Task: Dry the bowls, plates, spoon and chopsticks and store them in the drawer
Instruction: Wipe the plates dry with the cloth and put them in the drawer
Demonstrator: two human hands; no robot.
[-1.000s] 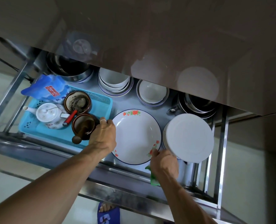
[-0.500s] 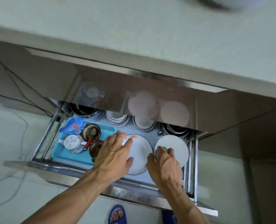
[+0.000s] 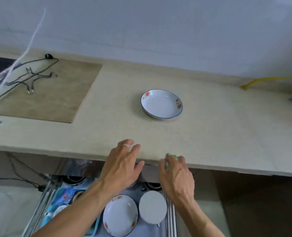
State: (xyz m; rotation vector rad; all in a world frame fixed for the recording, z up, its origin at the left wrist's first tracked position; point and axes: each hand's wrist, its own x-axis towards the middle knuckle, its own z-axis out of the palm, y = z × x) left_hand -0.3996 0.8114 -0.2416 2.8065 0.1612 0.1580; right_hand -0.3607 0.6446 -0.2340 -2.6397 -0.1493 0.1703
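Now flower-rimmed plate [image 3: 161,104] on counter [image 3: 227,130]

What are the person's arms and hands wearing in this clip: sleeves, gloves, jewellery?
Both forearms are bare as far as the frame shows, with no sleeves, gloves or watch. The left hand wears a thin, pale band ring on one finger. The right hand shows no ring.

Speckled beige stone countertop [image 3: 107,106] with an open metal drawer [image 3: 44,199] below

A blue-rimmed white plate with red flowers [image 3: 161,103] sits mid-counter; a bent wire stand [image 3: 31,79] lies on the inset tan panel [image 3: 56,98]. In the drawer lie a matching flowered plate [image 3: 120,215], a plain white plate [image 3: 152,208] and a turquoise plastic tray [image 3: 47,219].
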